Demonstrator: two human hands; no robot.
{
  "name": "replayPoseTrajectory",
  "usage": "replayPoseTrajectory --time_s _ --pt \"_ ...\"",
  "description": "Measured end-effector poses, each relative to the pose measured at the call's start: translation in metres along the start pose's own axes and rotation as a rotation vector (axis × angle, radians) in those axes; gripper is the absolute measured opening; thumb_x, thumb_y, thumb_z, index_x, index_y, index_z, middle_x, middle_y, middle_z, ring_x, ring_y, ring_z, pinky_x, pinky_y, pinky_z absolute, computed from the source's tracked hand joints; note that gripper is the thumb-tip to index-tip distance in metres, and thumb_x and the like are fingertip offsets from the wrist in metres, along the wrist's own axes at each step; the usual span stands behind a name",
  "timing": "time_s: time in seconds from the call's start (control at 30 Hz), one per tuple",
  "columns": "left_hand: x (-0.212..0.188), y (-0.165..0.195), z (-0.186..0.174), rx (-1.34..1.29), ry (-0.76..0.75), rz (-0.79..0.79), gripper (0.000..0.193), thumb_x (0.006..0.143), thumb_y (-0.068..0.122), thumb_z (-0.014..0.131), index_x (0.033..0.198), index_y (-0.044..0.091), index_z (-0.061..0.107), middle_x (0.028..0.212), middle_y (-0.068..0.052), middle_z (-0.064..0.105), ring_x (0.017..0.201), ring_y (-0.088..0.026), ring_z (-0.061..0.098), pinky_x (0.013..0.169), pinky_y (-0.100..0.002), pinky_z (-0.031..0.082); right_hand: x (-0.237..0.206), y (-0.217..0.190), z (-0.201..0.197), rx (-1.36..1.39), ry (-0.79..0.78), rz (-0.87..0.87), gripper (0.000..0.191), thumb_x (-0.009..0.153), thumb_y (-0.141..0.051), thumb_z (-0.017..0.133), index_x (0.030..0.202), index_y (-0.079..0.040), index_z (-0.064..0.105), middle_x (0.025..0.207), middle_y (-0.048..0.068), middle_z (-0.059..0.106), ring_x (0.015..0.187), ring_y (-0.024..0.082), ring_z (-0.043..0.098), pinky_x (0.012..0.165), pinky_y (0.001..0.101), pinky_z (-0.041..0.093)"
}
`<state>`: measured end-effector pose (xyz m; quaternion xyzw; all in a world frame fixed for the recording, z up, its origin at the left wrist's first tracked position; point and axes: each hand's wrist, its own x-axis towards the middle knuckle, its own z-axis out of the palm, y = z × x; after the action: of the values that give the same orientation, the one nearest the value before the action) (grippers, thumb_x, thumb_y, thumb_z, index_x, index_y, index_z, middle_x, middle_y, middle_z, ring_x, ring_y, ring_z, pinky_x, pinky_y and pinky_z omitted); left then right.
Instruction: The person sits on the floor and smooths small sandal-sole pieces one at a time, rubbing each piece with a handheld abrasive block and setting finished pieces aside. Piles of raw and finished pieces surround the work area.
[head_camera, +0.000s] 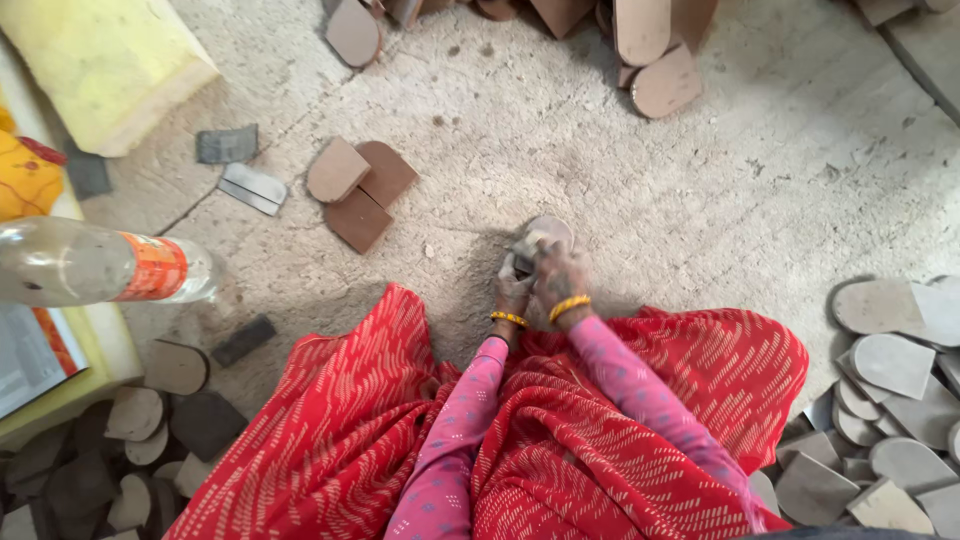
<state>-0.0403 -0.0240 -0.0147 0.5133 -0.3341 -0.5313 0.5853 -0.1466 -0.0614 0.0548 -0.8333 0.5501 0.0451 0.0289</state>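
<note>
Both of my hands meet over one flat brown piece (545, 231), rounded at one end, held low over the dusty floor in front of my knees. My left hand (513, 288) grips its near left edge and what looks like a small dark pad. My right hand (560, 275) lies across the piece from the right, fingers curled on it. Each wrist wears a yellow bangle, and pink sleeves run back to a red patterned cloth (350, 430) over my lap.
Three loose brown pieces (357, 190) lie ahead to the left. A grey stack (895, 400) of similar pieces sits at right, another pile (120, 450) at lower left, more at the top (650, 60). A plastic bottle (100, 265) and a yellow foam block (110, 60) are at left.
</note>
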Motion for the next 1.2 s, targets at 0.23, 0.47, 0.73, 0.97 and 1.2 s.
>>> replayPoseTrajectory --time_s 0.23,0.47,0.73,0.97,1.2 --pt "0.0 0.0 -0.004 0.164 0.023 -0.164 0.05 0.076 0.023 0.087 0.115 0.004 0.063 0.093 -0.009 0.077 0.077 -0.015 0.074 0.065 -0.035 0.061 0.007 0.008 -0.012 0.191 0.082 0.057 0.04 0.084 -0.015 0.061 0.123 -0.015 0.07 0.135 0.003 0.061 0.122 0.027 0.057 0.096 0.0497 0.048" --pt "0.0 -0.002 -0.001 0.294 0.05 -0.088 0.035 0.092 0.023 0.085 0.108 -0.001 0.064 0.087 -0.012 0.076 0.075 -0.015 0.07 0.065 -0.035 0.057 -0.007 -0.007 -0.019 0.144 0.048 -0.06 0.048 0.073 -0.02 0.064 0.12 -0.009 0.07 0.132 0.006 0.062 0.115 0.028 0.058 0.092 0.0507 0.047" --pt "0.0 0.001 -0.001 -0.036 0.027 -0.303 0.046 0.075 0.015 0.084 0.113 0.005 0.06 0.09 -0.008 0.074 0.065 -0.017 0.072 0.053 -0.034 0.06 0.008 0.015 -0.004 0.183 0.111 0.097 0.044 0.078 -0.012 0.061 0.121 -0.01 0.07 0.134 0.007 0.061 0.118 0.029 0.057 0.091 0.0445 0.049" --pt "-0.004 -0.007 -0.003 0.155 0.015 -0.082 0.033 0.089 0.009 0.085 0.112 -0.004 0.064 0.089 -0.012 0.073 0.075 -0.018 0.07 0.06 -0.033 0.059 -0.013 0.003 -0.005 0.232 0.086 -0.044 0.042 0.078 -0.013 0.061 0.118 -0.01 0.071 0.133 0.006 0.061 0.111 0.029 0.058 0.087 0.0505 0.049" --pt "0.003 0.0 -0.001 -0.111 -0.006 -0.33 0.037 0.078 0.01 0.079 0.109 0.008 0.06 0.09 -0.006 0.072 0.068 -0.014 0.072 0.053 -0.031 0.061 0.015 0.016 0.001 0.218 0.058 0.074 0.037 0.078 -0.013 0.063 0.113 -0.008 0.071 0.138 0.007 0.059 0.124 0.031 0.056 0.094 0.0468 0.052"
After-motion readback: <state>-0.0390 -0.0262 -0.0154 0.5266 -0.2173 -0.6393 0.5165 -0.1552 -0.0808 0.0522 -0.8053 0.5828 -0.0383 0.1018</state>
